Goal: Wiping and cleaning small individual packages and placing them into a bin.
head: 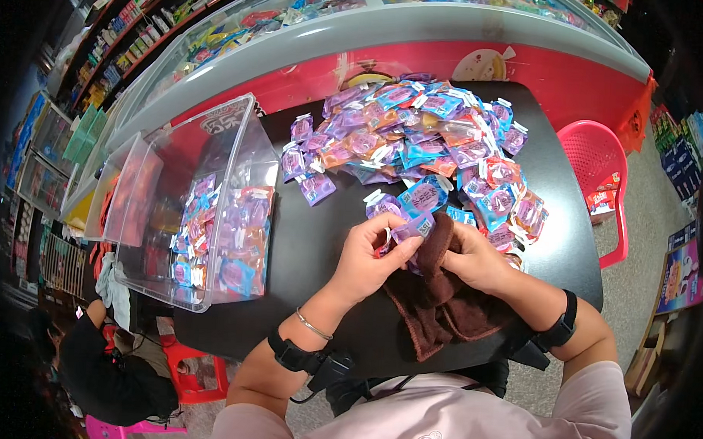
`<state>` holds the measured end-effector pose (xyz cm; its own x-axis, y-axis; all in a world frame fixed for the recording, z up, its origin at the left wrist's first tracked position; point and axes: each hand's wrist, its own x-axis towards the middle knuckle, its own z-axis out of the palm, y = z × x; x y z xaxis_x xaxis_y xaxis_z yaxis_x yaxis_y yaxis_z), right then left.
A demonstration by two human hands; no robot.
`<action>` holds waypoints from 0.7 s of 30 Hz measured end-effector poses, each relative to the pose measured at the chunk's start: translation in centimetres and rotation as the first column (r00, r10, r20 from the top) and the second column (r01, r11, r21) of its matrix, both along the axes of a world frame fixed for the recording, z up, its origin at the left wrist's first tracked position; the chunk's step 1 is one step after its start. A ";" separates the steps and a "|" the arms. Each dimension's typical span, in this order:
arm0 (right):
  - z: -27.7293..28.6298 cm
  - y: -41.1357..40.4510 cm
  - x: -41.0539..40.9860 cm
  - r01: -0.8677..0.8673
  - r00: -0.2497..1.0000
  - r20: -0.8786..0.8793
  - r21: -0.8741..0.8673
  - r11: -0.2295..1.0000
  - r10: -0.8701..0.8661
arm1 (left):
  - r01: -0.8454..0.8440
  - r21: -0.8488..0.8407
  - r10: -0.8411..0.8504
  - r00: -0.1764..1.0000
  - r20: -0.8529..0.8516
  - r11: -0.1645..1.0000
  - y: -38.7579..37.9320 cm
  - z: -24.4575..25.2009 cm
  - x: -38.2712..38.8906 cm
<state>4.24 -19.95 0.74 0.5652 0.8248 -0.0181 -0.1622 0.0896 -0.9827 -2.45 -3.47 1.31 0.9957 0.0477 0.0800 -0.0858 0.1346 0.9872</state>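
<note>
My left hand (362, 257) pinches a small purple plastic packet (418, 226) between thumb and fingers. Bunched in my right hand (479, 260) is a brown cloth (441, 321), one fold of it raised against the packet. The rest of the cloth drapes over the black table (306, 258) near its front edge. Just beyond my hands lie a blue packet (423, 194) and another purple packet (382, 204). Past these spreads a big heap of purple, blue and orange packets (384, 125) with white tabs. The fingertips of my right hand are partly hidden by the cloth.
A clear plastic bin (260, 146), tilted on its side, stands at the table's left with packets (197, 231) inside. Behind the table runs a chest freezer (311, 35). A pink plastic basket (592, 152) is at right. Another person (111, 368) sits at lower left near a red stool (198, 365).
</note>
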 end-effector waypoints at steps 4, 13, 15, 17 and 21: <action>-0.6 -0.1 0.1 -0.011 0.999 -0.030 -0.001 1.000 0.011 | -0.020 -0.010 0.020 1.000 -0.022 1.000 0.4 -0.2 0.2; -0.1 -0.2 0.0 0.050 0.998 -0.025 0.004 0.999 -0.050 | 0.072 0.086 -0.074 0.997 0.020 0.994 0.8 -1.0 0.1; -0.3 -0.1 0.0 0.071 0.997 -0.021 -0.004 0.997 -0.071 | 0.137 0.067 -0.137 0.990 -0.005 0.988 0.6 -0.4 0.0; -0.2 -0.2 0.1 0.084 0.996 -0.026 -0.031 0.996 -0.084 | 0.135 0.067 -0.133 0.991 -0.033 0.989 0.7 -0.7 0.0; -0.1 -0.1 -0.1 0.127 0.991 -0.044 -0.048 0.991 -0.129 | 0.104 0.058 -0.101 0.994 -0.044 0.993 0.6 -0.6 0.1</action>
